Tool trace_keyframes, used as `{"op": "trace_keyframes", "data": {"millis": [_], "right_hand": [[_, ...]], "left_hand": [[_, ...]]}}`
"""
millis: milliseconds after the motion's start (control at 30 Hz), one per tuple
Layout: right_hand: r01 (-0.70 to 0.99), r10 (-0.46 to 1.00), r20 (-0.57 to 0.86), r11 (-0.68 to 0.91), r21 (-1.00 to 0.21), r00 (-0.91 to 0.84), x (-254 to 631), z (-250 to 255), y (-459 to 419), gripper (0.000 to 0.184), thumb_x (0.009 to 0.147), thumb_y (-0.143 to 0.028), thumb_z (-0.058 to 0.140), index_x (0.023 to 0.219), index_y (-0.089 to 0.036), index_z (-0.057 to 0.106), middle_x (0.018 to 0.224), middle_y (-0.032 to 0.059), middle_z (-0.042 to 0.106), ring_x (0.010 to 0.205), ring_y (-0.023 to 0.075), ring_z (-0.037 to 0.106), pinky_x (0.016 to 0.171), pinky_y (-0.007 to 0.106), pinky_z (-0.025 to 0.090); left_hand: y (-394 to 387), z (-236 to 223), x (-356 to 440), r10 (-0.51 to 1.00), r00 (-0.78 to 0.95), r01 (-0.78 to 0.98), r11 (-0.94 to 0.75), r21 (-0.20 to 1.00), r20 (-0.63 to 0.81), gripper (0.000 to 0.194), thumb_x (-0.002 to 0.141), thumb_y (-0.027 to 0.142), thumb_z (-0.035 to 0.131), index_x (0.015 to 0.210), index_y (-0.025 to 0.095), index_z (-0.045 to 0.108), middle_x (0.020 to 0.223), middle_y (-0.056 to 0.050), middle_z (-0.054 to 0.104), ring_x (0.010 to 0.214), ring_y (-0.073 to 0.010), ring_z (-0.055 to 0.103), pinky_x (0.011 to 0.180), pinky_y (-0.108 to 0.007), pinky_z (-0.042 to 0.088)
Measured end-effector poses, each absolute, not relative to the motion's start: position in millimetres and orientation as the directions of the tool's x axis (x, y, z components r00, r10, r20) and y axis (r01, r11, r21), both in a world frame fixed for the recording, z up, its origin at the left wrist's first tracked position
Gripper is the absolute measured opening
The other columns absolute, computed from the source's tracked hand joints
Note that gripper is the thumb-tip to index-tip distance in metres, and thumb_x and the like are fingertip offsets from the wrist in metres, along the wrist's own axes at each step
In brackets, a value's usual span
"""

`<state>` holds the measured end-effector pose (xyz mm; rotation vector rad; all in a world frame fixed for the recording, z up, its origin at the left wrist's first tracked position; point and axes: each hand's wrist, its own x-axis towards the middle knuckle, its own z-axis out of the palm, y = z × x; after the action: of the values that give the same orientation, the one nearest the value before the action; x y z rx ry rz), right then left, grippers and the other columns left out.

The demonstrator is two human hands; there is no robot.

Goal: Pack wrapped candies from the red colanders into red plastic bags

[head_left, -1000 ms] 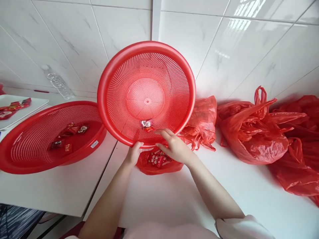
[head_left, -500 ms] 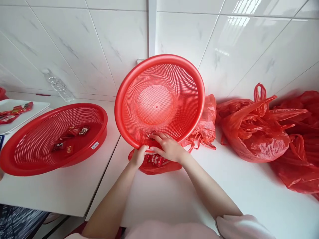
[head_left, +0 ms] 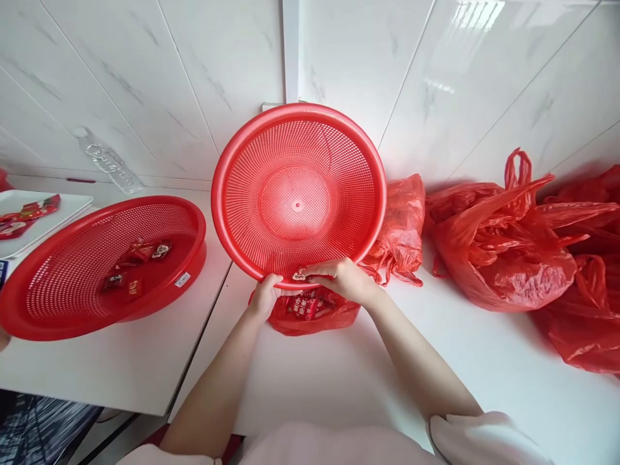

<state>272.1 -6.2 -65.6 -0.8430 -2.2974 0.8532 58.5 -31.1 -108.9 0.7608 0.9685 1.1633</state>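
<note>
A red plastic mesh basket (head_left: 300, 112) is tilted up on its edge, its opening facing me. My left hand (head_left: 264, 297) is closed over the lower rim, thumb on top. At that same rim, my right hand (head_left: 346, 279) pinches a small red snack packet (head_left: 299, 274) with pale lettering; the basket holds nothing else that I can see. Directly under the rim lies an open red plastic bag (head_left: 317, 326) with red snack packets (head_left: 306, 306) inside. The rim and my hands partly cover this bag.
Left, a second red basket (head_left: 197, 248) holds several packets. Behind it are a white tray (head_left: 72, 201) with packets and a clear plastic bottle (head_left: 110, 161) by the tiled wall. Filled red bags (head_left: 513, 258) stand right, another bag (head_left: 402, 226) behind my basket. A person's dark patterned clothing (head_left: 43, 426) shows lower left.
My right hand has drawn back from inside the basket to the lower rim, bringing the small packet with it. The left hand stays on the rim. The view has shifted slightly.
</note>
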Motion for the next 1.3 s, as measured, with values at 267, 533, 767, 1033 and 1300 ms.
{"op": "trace_keyframes", "data": {"millis": [267, 533, 767, 1033, 1300], "right_hand": [[0.259, 0.884, 0.235, 0.357, -0.898, -0.405, 276.5, -66.1, -4.5, 0.026, 0.09, -0.036, 0.061, 0.11, -0.025, 0.073, 0.105, 0.002, 0.075, 0.094, 0.02, 0.071, 0.085, 0.034, 0.059], [0.171, 0.798, -0.063, 0.052, -0.984, -0.6, 279.8, -61.1, -9.9, 0.033, 0.085, -0.033, 0.065, 0.116, -0.024, 0.069, 0.1, 0.0018, 0.073, 0.082, 0.0167, 0.07, 0.066, 0.029, 0.063], [0.247, 0.857, -0.035, 0.109, -0.963, -0.514, 278.1, -73.8, -5.7, 0.036, 0.088, -0.012, 0.049, 0.117, -0.023, 0.067, 0.116, 0.0046, 0.07, 0.106, 0.0188, 0.067, 0.083, 0.034, 0.062], [0.26, 0.777, -0.006, 0.203, -0.944, -0.629, 280.8, -57.0, -11.6, 0.041, 0.095, -0.018, 0.044, 0.132, -0.029, 0.055, 0.131, 0.0019, 0.063, 0.116, 0.017, 0.063, 0.089, 0.035, 0.06], [0.428, 0.877, 0.297, 0.45, -0.784, -0.377, 284.5, -56.8, -8.7, 0.057, 0.091, -0.016, 0.048, 0.145, -0.031, 0.037, 0.136, 0.0032, 0.057, 0.114, 0.0192, 0.063, 0.099, 0.037, 0.052]], "left_hand": [[-35.1, -104.5, 58.3, 0.981, 0.076, -0.355, 0.192, 0.915, -0.177, 0.029, 0.073, 0.03, 0.061, 0.096, 0.014, 0.07, 0.101, -0.009, 0.072, 0.108, -0.0346, 0.064, 0.085, -0.05, 0.058], [-23.1, -98.2, 40.0, 0.988, -0.134, -0.448, 0.004, 0.894, -0.071, 0.029, 0.07, 0.022, 0.061, 0.098, 0.016, 0.066, 0.102, -0.007, 0.07, 0.106, -0.0305, 0.064, 0.088, -0.052, 0.056], [-16.9, -96.5, 30.2, 0.978, -0.198, -0.445, -0.025, 0.895, -0.071, 0.026, 0.065, 0.024, 0.06, 0.091, 0.017, 0.063, 0.097, -0.006, 0.069, 0.104, -0.0318, 0.064, 0.085, -0.054, 0.057], [-20.3, -98.3, 33.2, 0.986, -0.156, -0.45, -0.01, 0.893, -0.067, 0.033, 0.068, 0.023, 0.061, 0.101, 0.017, 0.062, 0.108, -0.008, 0.066, 0.11, -0.0321, 0.061, 0.088, -0.052, 0.057], [-26.0, -89.7, 37.6, 0.994, -0.087, -0.499, 0.019, 0.866, -0.072, 0.037, 0.071, 0.024, 0.058, 0.107, 0.019, 0.063, 0.106, -0.008, 0.069, 0.109, -0.0328, 0.062, 0.084, -0.052, 0.058]]}}
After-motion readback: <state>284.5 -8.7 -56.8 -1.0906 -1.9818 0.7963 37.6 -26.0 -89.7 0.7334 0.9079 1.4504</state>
